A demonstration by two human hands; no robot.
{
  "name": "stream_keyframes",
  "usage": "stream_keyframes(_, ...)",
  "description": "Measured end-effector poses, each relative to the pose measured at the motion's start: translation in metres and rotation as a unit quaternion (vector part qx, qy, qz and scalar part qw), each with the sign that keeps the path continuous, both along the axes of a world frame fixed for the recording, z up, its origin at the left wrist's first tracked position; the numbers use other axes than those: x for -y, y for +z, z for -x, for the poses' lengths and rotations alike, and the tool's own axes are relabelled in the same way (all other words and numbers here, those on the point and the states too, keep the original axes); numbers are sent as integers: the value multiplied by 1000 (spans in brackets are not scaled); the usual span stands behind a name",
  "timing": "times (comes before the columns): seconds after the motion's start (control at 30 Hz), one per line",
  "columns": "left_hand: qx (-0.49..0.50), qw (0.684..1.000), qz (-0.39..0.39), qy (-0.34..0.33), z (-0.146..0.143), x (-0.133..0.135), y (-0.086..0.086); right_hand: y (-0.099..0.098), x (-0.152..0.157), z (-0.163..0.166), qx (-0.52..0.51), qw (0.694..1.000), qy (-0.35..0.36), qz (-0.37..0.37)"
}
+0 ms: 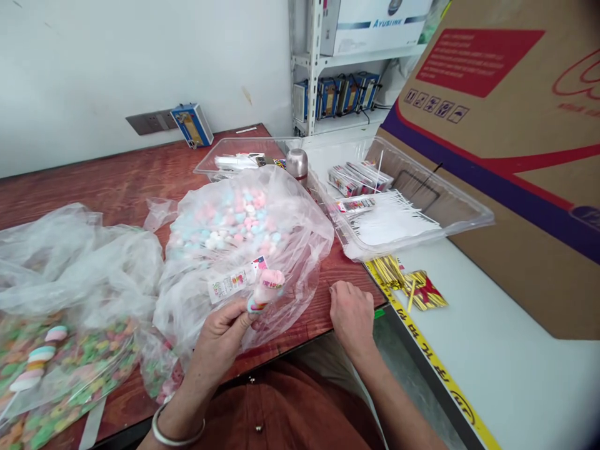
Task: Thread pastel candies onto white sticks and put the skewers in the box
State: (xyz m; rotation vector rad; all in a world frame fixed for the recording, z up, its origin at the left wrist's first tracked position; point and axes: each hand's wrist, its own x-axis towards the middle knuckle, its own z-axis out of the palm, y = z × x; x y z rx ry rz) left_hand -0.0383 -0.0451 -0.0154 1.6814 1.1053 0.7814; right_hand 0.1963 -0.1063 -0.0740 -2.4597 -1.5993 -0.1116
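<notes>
My left hand is closed on a small clear packet with a printed label and pink, white and blue marshmallow pieces inside. It holds the packet in front of a big clear plastic bag full of pastel marshmallows. My right hand rests knuckles-up on the edge of the red-brown wooden table, fingers curled under; whether anything is in it I cannot see. A silver bangle is on my left wrist.
A clear plastic tray holds white sticks and printed packets. Gold twist ties lie on the white surface beside it. More bags with coloured sweets lie at left. A large cardboard box stands at right, shelving behind.
</notes>
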Motion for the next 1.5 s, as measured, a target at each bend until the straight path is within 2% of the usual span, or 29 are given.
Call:
stream_keyframes(0.17, -8, 999, 25, 35, 10, -3, -4, 12, 16, -16, -9, 999, 32, -1)
stream_keyframes(0.3, -17, 998, 27, 57, 12, -3, -8, 19, 26, -6, -65, 983, 171, 16)
stream_keyframes(0.4, -29, 998, -35, 34, 6, -3, -2, 14, 28, 7, -54, 972, 225, 42)
stream_keyframes(0.57, -101, 982, -157, 25, -2, -2, 10, 5, 30, 13, -29, 976, 213, 27)
stream_keyframes(0.73, -164, 953, -255, 22, 3, -1, 16, 4, 27, 4, -104, 979, 172, -39)
stream_keyframes(0.87, -213, 927, -305, 44, 7, 1, 19, 6, 19, 0, -169, 964, 153, -134)
stream_keyframes(0.97, -238, 913, -331, 30, 4, 4, 18, 12, 11, 0, -139, 962, 133, -196)
stream_keyframes(1.1, -254, 901, -351, 4, 0, 6, 17, 24, 6, -4, -133, 967, 118, -184)
stream_keyframes(1.2, -260, 901, -347, 27, 3, 4, 19, 28, 10, -11, -121, 973, 125, -150)
stream_keyframes(1.33, -260, 899, -349, 50, 11, 1, 19, 20, 19, -16, -116, 983, 129, -58)
stream_keyframes(1.5, -247, 905, -342, 54, 8, 2, 17, 9, 16, -4, -127, 987, 89, -40)
